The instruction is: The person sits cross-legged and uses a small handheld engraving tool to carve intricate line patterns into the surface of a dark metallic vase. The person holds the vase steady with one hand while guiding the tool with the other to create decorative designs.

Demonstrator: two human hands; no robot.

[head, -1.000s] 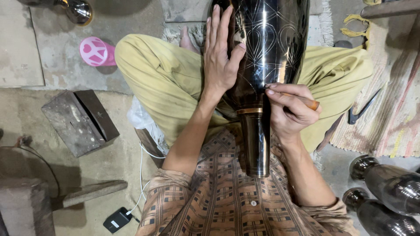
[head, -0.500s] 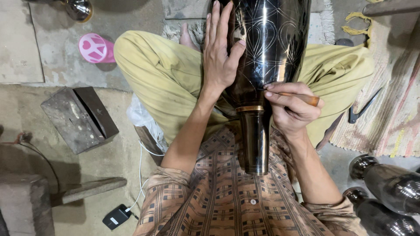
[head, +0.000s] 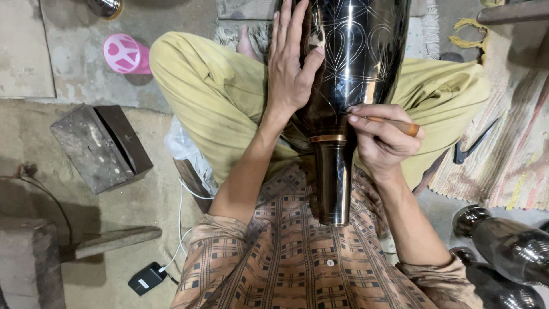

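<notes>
Glossy black metal vase (head: 357, 68), line-engraved, brass-ringed neck; your left hand (head: 289, 74) lies flat, fingers spread, on its side; your right hand (head: 380, 137) pinches a wooden-handled engraving tool (head: 394, 124) against it; dented metal box (head: 100, 146) left of vase.

The gray stone floor (head: 68, 51) is dusty. A striped woven rug (head: 503, 154) lies nearby. The light is soft.

One engraved black vase (head: 354, 63), two plain dark vases (head: 509, 243), one pink cup (head: 124, 54), one metal box (head: 100, 146)
</notes>
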